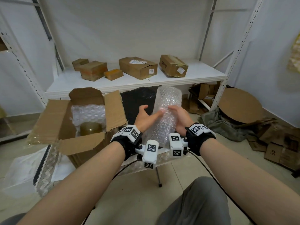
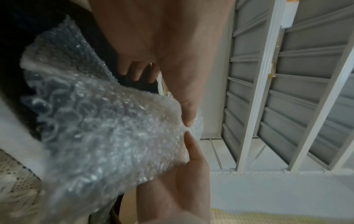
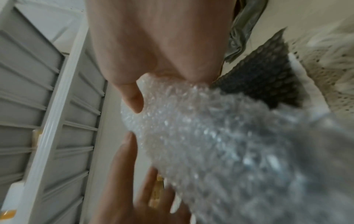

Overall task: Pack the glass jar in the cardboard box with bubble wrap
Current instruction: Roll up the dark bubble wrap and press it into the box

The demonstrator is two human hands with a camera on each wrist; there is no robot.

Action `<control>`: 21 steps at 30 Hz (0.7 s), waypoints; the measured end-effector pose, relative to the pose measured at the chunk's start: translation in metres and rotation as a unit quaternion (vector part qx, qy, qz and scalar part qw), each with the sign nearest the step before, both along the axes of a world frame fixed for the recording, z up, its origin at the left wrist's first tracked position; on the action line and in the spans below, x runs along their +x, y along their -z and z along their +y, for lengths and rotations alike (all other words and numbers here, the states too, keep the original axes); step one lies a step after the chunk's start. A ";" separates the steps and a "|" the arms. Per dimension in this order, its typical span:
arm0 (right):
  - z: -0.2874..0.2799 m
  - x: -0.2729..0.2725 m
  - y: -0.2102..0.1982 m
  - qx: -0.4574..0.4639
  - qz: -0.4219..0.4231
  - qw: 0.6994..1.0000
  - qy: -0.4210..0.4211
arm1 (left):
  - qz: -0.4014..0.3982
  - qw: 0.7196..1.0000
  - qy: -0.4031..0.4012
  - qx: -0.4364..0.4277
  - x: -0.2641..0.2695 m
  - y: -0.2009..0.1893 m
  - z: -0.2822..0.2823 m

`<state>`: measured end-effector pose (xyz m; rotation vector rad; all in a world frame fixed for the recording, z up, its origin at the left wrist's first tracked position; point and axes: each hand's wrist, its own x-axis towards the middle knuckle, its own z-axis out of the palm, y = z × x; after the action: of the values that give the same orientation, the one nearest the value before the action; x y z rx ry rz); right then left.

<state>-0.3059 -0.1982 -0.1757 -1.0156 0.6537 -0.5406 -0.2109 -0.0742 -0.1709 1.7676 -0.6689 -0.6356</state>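
Observation:
The open cardboard box (image 1: 78, 140) stands on the floor at the left, flaps spread. Inside it the glass jar (image 1: 90, 129) with yellowish contents sits against a bubble wrap lining (image 1: 88, 113). To the right of the box I hold a loosely rolled sheet of bubble wrap (image 1: 167, 109) upright. My right hand (image 1: 178, 117) grips its right side, thumb (image 3: 134, 103) pressed into the wrap (image 3: 220, 144). My left hand (image 1: 146, 117) is open, thumb raised, its straight fingers (image 3: 124, 154) touching the left side of the wrap (image 2: 107, 136).
A white metal shelf (image 1: 113, 85) behind carries several closed cardboard boxes (image 1: 138, 69). A black sheet (image 1: 138, 101) lies under the roll. Flattened cartons (image 1: 276, 151), a round cardboard disc (image 1: 240, 104) and grey cloth (image 1: 219, 124) crowd the right floor. A tripod leg (image 1: 158, 177) stands near my knee.

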 end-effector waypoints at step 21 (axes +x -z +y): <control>-0.006 0.000 0.006 -0.140 0.102 0.981 0.086 | 0.147 0.982 0.028 -0.118 0.007 -0.011 0.008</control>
<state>-0.3056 -0.2038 -0.1813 -1.2976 0.8695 -0.6985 -0.2035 -0.0664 -0.1600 1.4056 -0.5643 -0.8038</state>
